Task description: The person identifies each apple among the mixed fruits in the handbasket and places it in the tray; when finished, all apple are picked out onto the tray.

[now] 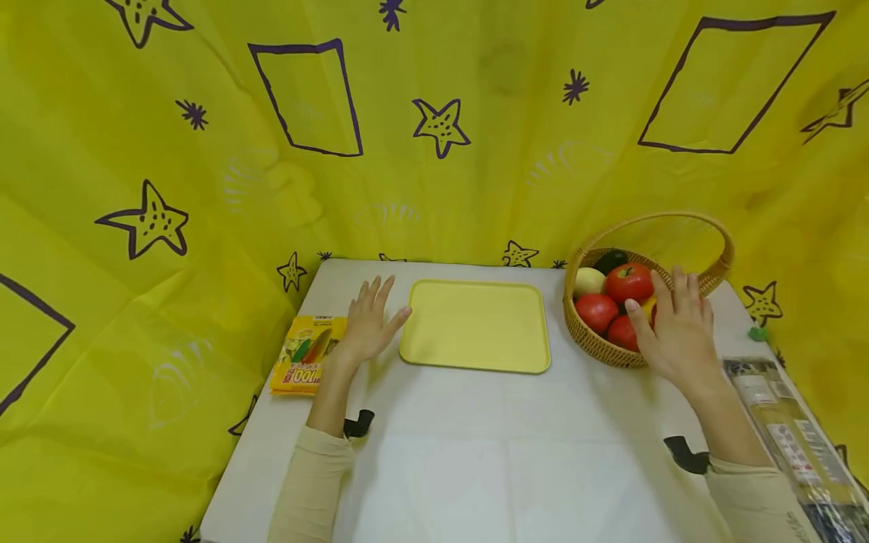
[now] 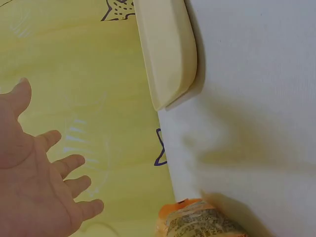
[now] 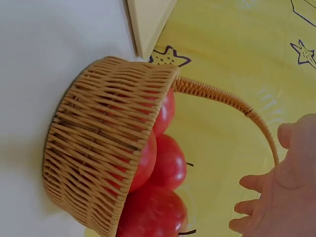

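Note:
My left hand [image 1: 366, 326] hovers with fingers spread between a yellow snack packet [image 1: 305, 358] and a pale yellow tray [image 1: 475, 326]. In the left wrist view the same hand [image 2: 39, 168] touches nothing, and the tray's corner [image 2: 173, 54] lies beyond it. My right hand [image 1: 679, 339], fingers straight, is held over the near right side of a wicker basket [image 1: 600, 348], hiding part of its contents. Several red tomatoes [image 1: 629, 283], a pale round item [image 1: 588, 281] and a dark green one [image 1: 611, 261] fill the basket. The right wrist view shows the right hand [image 3: 284, 187] apart from the basket.
A flat clear-wrapped package [image 1: 790, 445] lies along the table's right edge. A small green object [image 1: 757, 332] sits near the right back corner. Yellow patterned cloth [image 1: 434, 196] surrounds the white table [image 1: 462, 460]. The basket's handle [image 1: 668, 214] arches upward.

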